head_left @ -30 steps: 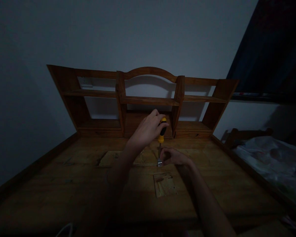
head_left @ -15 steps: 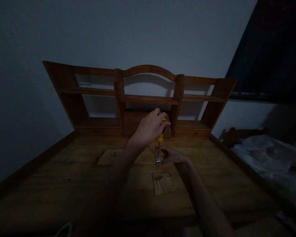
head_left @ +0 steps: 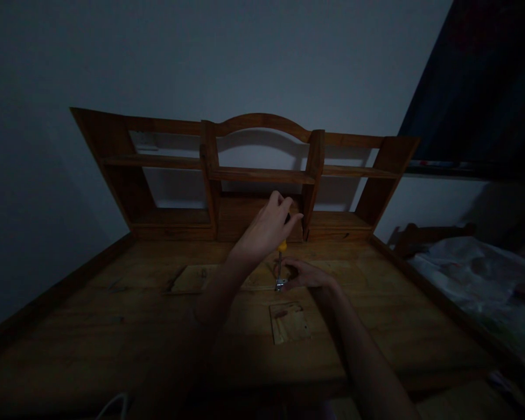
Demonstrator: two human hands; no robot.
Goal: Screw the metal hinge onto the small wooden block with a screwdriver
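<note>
My left hand [head_left: 269, 224] is closed around the handle of a yellow screwdriver [head_left: 282, 247], which stands almost upright, its shaft pointing down. The tip meets a small shiny metal piece, hinge-like in shape [head_left: 280, 284], at the front edge of a long pale wooden board [head_left: 192, 279]. My right hand [head_left: 304, 274] pinches that metal piece between bent fingers and steadies it low over the table. Just in front lies a square wooden piece [head_left: 290, 324] with dark marks, touched by neither hand. My left forearm covers part of the long board.
Everything rests on a wooden desk [head_left: 126, 344] with raised side edges. A wooden shelf unit [head_left: 262, 174] stands along its back, against the wall. Clear plastic sheeting [head_left: 468, 274] lies beyond the right edge. A pale cable loop [head_left: 116, 401] shows at the lower left.
My left hand has turned on the screwdriver handle, its fingers now hiding more of the yellow. My right hand and the metal piece keep nearly the same place. The view has shifted slightly.
</note>
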